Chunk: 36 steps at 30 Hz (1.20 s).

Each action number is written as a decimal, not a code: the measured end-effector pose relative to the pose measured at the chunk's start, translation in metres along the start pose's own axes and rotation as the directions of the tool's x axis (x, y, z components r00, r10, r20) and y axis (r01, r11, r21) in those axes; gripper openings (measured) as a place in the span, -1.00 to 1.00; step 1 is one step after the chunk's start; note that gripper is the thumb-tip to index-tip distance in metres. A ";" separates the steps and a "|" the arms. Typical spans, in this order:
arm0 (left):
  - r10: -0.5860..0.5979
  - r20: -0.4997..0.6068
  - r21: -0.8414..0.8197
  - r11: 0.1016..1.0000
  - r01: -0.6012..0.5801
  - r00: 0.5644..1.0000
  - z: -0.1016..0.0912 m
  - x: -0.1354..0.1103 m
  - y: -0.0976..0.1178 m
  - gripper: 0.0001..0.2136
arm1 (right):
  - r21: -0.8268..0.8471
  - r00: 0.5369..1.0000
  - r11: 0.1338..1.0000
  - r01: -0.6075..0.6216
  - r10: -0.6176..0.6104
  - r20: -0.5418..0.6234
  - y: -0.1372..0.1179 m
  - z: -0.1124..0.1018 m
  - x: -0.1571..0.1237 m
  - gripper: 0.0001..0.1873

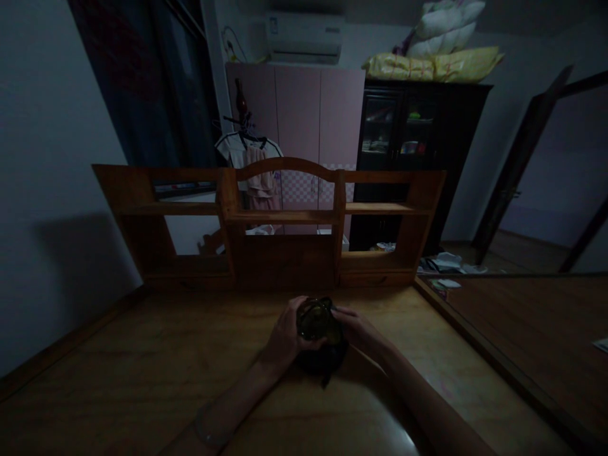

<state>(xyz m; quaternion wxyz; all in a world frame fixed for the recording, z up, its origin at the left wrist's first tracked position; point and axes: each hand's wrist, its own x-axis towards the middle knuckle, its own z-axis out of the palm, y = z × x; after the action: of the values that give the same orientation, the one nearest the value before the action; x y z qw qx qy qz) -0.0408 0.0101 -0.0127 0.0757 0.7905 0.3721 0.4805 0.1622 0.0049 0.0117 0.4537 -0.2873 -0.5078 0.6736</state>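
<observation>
At the far left a pale wall [42,190] meets the wooden tabletop [142,367], which runs across the dim view. At its back edge stands a low wooden shelf unit [285,253] with open compartments. Near the middle of the tabletop, just in front of that unit, the left hand [284,335] curls around the left side of a dark, glossy, greenish round object [316,323], thumb laid over its front. What the object is cannot be told in this light. It sits low, at or just above the wood. The right hand [358,332] closes on its right side, fingertips touching the upper rim, so both hands grip it together. Further right, behind the tabletop, stands a dark glass-fronted cabinet [418,126] and then an open door [517,164].
</observation>
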 end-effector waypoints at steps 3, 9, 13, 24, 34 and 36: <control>-0.011 -0.007 -0.005 1.000 0.010 1.000 0.001 0.000 -0.001 -0.22 | 0.001 1.000 1.000 0.006 -0.006 0.017 0.000 -0.002 0.000 -0.60; 0.019 -0.045 -0.025 0.999 -0.020 0.999 0.002 0.000 -0.002 -0.23 | -0.004 1.000 1.000 -0.005 0.005 -0.031 0.003 -0.004 0.001 -0.61; -0.023 -0.047 -0.050 0.999 0.021 0.999 0.002 0.001 0.000 -0.20 | 0.005 1.000 1.000 0.000 0.000 -0.009 0.001 -0.001 0.000 -0.60; 0.023 -0.068 0.028 0.999 -0.021 0.997 0.000 0.002 0.003 -0.23 | -0.003 0.999 1.000 -0.019 0.019 -0.037 0.006 -0.005 0.000 -0.61; 0.036 -0.050 0.044 0.998 -0.033 0.998 0.004 0.001 0.002 -0.24 | -0.038 0.999 0.999 -0.022 0.021 -0.041 0.009 -0.008 0.002 -0.57; 0.036 -0.045 0.033 0.999 -0.034 0.998 0.003 0.001 0.003 -0.24 | -0.037 0.999 0.999 -0.021 0.019 -0.050 0.009 -0.008 0.002 -0.59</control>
<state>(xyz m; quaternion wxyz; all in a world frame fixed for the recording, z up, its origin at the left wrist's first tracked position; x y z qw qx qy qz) -0.0365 0.0094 -0.0124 0.0460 0.7868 0.3676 0.4937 0.1653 0.0091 0.0013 0.4541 -0.3174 -0.5060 0.6611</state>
